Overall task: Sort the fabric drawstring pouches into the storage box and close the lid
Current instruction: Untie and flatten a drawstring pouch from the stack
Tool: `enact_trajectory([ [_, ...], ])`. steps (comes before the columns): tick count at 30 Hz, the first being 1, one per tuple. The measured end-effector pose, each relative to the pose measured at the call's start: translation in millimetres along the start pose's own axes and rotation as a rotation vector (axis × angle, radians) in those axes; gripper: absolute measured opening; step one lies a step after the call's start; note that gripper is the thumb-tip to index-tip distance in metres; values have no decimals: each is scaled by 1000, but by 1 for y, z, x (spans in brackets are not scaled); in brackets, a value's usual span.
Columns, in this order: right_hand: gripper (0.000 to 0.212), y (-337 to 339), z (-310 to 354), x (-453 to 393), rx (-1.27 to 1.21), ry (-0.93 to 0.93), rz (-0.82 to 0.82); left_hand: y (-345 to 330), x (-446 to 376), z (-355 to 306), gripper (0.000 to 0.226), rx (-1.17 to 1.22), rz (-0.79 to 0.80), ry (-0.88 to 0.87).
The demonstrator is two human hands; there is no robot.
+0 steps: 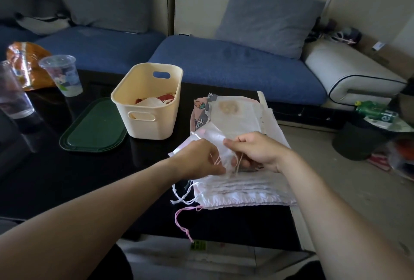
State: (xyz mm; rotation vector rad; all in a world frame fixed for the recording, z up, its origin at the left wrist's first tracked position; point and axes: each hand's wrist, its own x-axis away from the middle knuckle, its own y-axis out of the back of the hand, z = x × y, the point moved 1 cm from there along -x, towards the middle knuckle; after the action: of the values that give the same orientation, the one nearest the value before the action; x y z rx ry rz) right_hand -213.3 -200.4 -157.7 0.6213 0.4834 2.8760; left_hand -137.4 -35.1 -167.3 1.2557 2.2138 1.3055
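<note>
Both hands' fingers pinching a sheer white pouch (215, 138), left hand (197, 158), right hand (257, 149), no readable writing

Single head cam, close, fwd and down over table (67, 179) toward sofa (224, 66).

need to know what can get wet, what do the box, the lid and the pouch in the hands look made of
Box: cream plastic by its look, matte, with moulded cut-out handles and a rolled rim.
Lid: dark green, likely plastic, smooth with a raised edge.
Pouch: thin pale woven-looking fabric, soft and creased, slightly see-through, held by the left hand and right hand.
</note>
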Motion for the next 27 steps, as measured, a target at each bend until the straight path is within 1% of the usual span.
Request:
enact_trajectory([
  [2, 31, 8, 4, 2, -228, 45, -130, 2, 0, 2, 31, 37, 1, -11],
  [4, 26, 14, 12, 3, -479, 188, -188, 3, 1, 3, 29, 33, 60, -27],
  [5, 31, 17, 15, 4, -566, 292, -189, 3, 1, 2, 28, 34, 83, -31],
  [6, 39, 20, 17, 4, -557, 387, -206, 2, 0, 2, 28, 41, 94, -31],
  [7, 44, 22, 17, 5, -424, 451, -262, 2, -1, 1, 27, 51, 95, -26],
  [10, 53, 26, 9, 7, 190, 535, -453, 0, -3, -1, 27, 105, 97, 6],
  [11, 53, 27, 5, 6, 302, 530, -487, 0, -4, -2, 27, 129, 100, 18],
  [12, 55, 29, 0, 5, 345, 514, -484, 0, -3, -1, 25, 160, 103, 30],
  [14, 59, 31, -5, 5, 346, 471, -427, 0, -3, 0, 21, 224, 110, 45],
  [16, 57, 35, -7, 4, 368, 448, -454, 1, -2, 0, 18, 246, 109, 51],
  [17, 51, 38, -6, 5, 406, 425, -499, 1, -2, 0, 18, 245, 106, 54],
  [18, 40, 40, -5, 7, 468, 396, -562, 0, -2, 0, 18, 240, 100, 59],
  [20, 14, 42, -3, 12, 549, 300, -656, 0, -3, 0, 21, 233, 73, 77],
  [21, 18, 40, -3, 14, 538, 227, -645, -1, -3, 0, 24, 233, 55, 89],
  [22, 30, 37, -4, 14, 521, 129, -576, -1, -4, 1, 25, 240, 34, 99],
  [25, 60, 15, -4, 18, 452, -167, -244, -2, -5, 1, 21, 279, -30, 108],
  [27, 68, 5, -5, 18, 372, -257, -131, -2, -6, -1, 19, 274, -72, 105],
])
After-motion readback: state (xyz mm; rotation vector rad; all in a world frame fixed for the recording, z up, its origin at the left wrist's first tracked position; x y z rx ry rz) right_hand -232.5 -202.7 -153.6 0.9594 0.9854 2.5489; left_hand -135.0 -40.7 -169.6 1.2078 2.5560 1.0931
